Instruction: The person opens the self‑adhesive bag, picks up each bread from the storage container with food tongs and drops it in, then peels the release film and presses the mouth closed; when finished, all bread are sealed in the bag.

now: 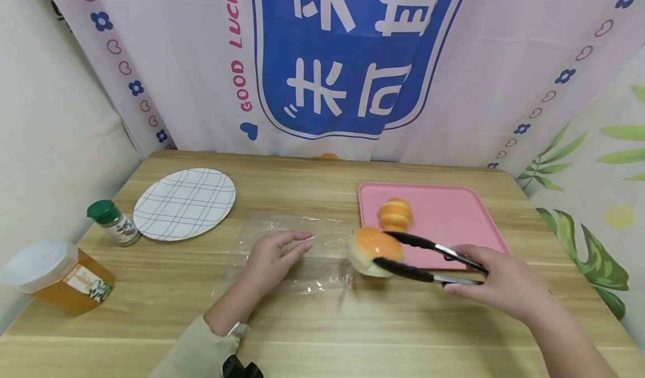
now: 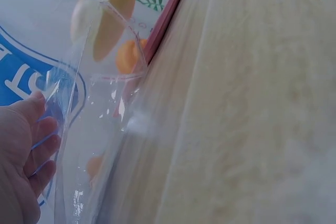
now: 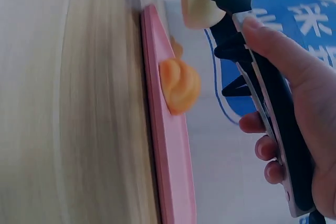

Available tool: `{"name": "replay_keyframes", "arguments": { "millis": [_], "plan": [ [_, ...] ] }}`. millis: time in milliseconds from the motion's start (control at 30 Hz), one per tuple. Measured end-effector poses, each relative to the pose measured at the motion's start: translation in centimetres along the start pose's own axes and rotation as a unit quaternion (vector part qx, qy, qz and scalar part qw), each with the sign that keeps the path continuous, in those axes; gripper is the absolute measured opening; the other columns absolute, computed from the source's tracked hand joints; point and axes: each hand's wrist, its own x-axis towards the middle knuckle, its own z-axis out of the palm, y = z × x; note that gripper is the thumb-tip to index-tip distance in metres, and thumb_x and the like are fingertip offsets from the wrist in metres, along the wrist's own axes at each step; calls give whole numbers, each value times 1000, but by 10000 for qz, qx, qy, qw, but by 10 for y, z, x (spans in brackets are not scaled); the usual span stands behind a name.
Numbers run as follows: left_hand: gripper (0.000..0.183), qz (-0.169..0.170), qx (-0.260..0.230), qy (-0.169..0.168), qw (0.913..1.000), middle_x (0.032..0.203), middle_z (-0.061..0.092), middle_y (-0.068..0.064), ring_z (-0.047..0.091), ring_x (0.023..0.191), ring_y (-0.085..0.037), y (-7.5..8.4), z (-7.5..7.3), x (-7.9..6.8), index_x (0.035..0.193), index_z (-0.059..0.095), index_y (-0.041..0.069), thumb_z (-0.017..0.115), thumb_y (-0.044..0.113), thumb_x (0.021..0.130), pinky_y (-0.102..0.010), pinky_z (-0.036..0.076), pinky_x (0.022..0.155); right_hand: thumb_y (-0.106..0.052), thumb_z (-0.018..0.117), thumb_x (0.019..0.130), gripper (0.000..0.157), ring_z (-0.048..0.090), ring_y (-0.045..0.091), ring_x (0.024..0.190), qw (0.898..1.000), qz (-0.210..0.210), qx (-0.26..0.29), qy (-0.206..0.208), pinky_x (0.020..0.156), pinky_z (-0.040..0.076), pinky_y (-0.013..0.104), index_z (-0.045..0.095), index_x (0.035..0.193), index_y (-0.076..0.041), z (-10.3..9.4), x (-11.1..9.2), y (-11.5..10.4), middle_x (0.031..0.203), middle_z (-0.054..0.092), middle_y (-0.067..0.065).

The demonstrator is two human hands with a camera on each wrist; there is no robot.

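My right hand [image 1: 504, 280] grips a pair of black-tipped tongs [image 1: 438, 246], whose handles show close up in the right wrist view. Between the tong tips is a round bun [image 1: 370, 252], golden on top and pale below. The bun is at the mouth of a clear plastic bag [image 1: 322, 274], overlapping its right edge in the head view. Over the bag lies my left hand [image 1: 274, 260], its thumb and fingers apart and loosely bent. In the left wrist view, those fingers [image 2: 44, 156] are right beside the bag's film [image 2: 113, 108], which stands raised around an opening.
A pink tray [image 1: 448, 215] at the right holds a striped bread roll [image 1: 395, 214]. On the left are a checked plate [image 1: 186, 204], a green-capped shaker jar [image 1: 115, 222] and an amber jar with a white lid [image 1: 75, 283]. A printed curtain [image 1: 201, 87] hangs behind the table.
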Motion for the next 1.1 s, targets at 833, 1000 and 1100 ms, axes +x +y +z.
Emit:
{"name": "replay_keyframes", "arguments": {
  "millis": [833,1000,1100],
  "plan": [
    [15,1036,-4,-262,9943,101,76,-2,71,88,-14,17,10,-7,101,75,12,73,17,87,-23,59,78,-65,78,67,63,69,15,95,9884,-1333,-721,-28,81,57,39,66,117,-27,68,53,-73,111,72,-10],
    [15,1614,415,-59,9860,101,77,-2,72,88,-14,24,6,-7,100,76,13,73,18,87,-24,60,78,-63,79,66,62,68,11,88,9871,-1383,-809,52,74,56,34,66,115,-27,70,54,-79,104,72,-11],
    [15,1984,680,98,9777,103,76,-1,73,95,-15,29,3,-6,101,76,14,73,19,87,-28,60,86,-65,78,66,63,66,9,83,9850,-1473,-886,137,69,54,31,65,114,-26,70,54,-80,100,72,-11]
  ]
}}
